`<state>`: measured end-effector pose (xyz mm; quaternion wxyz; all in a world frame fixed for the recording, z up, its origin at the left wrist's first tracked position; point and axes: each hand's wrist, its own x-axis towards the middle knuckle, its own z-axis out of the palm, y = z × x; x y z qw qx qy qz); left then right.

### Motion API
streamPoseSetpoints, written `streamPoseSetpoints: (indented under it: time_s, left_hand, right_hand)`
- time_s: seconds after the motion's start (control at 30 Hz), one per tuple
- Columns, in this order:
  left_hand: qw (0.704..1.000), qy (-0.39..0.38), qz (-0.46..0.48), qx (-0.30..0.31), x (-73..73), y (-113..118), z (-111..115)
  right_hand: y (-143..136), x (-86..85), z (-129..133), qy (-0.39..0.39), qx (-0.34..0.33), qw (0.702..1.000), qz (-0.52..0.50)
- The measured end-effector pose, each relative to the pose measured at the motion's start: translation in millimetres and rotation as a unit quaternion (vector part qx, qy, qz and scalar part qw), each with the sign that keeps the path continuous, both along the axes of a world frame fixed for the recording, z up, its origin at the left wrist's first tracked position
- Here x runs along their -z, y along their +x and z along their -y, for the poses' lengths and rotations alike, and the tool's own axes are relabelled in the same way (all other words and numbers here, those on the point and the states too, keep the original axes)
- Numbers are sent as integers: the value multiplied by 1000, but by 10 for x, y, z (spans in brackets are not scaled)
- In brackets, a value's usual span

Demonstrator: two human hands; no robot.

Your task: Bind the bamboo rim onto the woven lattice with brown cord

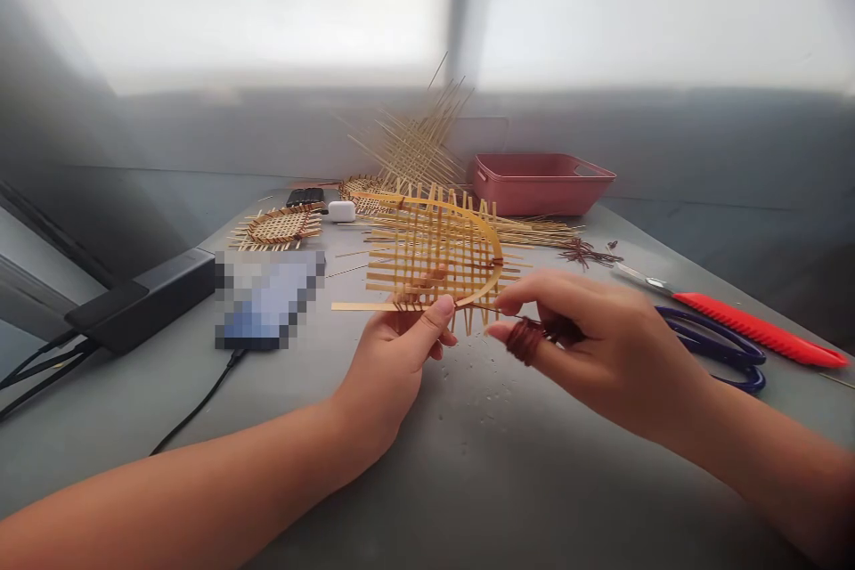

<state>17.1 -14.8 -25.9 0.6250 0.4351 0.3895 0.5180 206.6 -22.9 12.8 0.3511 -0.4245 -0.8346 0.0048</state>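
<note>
Hands (399, 343): left, partly behind lattice (437, 242) | right, partly hiding cord (524, 344) | phone (275, 298) pixelated

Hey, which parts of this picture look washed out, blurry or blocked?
Head view: white glare across the back wall; pixel blocks over the phone; loose strips behind look soft; the woven piece in the left hand looks sharper.

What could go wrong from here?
1. The left hand pinches the woven mat at its edge; if that grip slips, the flat strip might spring out of place.
2. The dark cord is bundled at the right hand; it could tangle or snag on the mat's protruding ends.
3. The knife and scissors lie close to the right hand; a wide pull might bump them.
</note>
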Motion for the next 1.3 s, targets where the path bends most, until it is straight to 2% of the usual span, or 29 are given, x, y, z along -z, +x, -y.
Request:
streamPoseSetpoints:
  time_s: [0.1, 0.2, 0.33, 0.57, 0.73, 0.93, 1.3]
  left_hand:
    - [1000, 9, -17, 7, -11, 7, 20]
    - [999, 10, -34, 12, -11, 13, 21]
    - [999, 19, -37, 22, -18, 14, 10]
    - [999, 24, -35, 15, -57, 11, 41]
    - [999, 40, -18, 7, -74, 27, 45]
    - [996, 42, 13, 75, -103, 34, 36]
    - [998, 47, 5, 39, -122, 29, 58]
  right_hand:
    - [17, 64, 28, 54, 18, 996, 73]
    - [33, 93, 28, 61, 10, 991, 119]
    - [36, 95, 9, 98, -24, 991, 93]
    - [27, 80, 13, 206, -20, 975, 79]
    - [37, 62, 23, 223, -32, 969, 99]
    - [41, 59, 51, 243, -43, 962, 121]
    - [33, 35, 52, 209, -42, 973, 87]
